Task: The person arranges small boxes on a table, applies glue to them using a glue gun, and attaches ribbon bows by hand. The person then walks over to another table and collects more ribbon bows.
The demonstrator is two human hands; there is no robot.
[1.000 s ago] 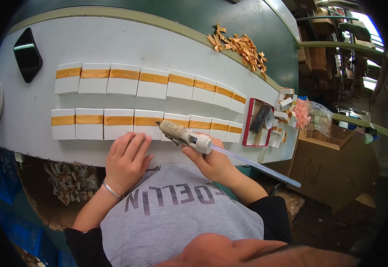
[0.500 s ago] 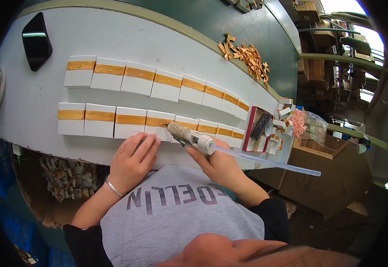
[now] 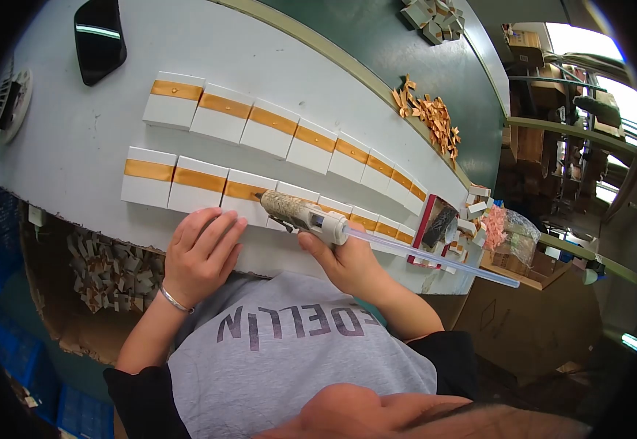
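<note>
My right hand [image 3: 351, 262] grips a glue gun [image 3: 300, 216], with a long translucent glue stick [image 3: 435, 257] out of its rear end. The dark nozzle is over the gold ribbon of the third white box [image 3: 239, 208] from the left in the near row. Whether it touches the ribbon I cannot tell. My left hand [image 3: 205, 252] has its fingers stretched out at the near edge of that box and holds nothing. Farther back, a second row of ribboned boxes [image 3: 220, 115] shows small dots at the middle of several ribbons.
Gold ribbon bows [image 3: 435, 121] lie in a heap on the far ledge. A red-rimmed tray [image 3: 424, 223] stands at the right end of the rows. A black object [image 3: 99, 40] and a small fan [image 3: 15, 106] are at the left. Below the table, a carton holds many small pieces [image 3: 110, 271].
The glue gun has gone from the fourth near box to the third, leftward along the row. My left hand has also shifted slightly left. The whole view has turned and shifted.
</note>
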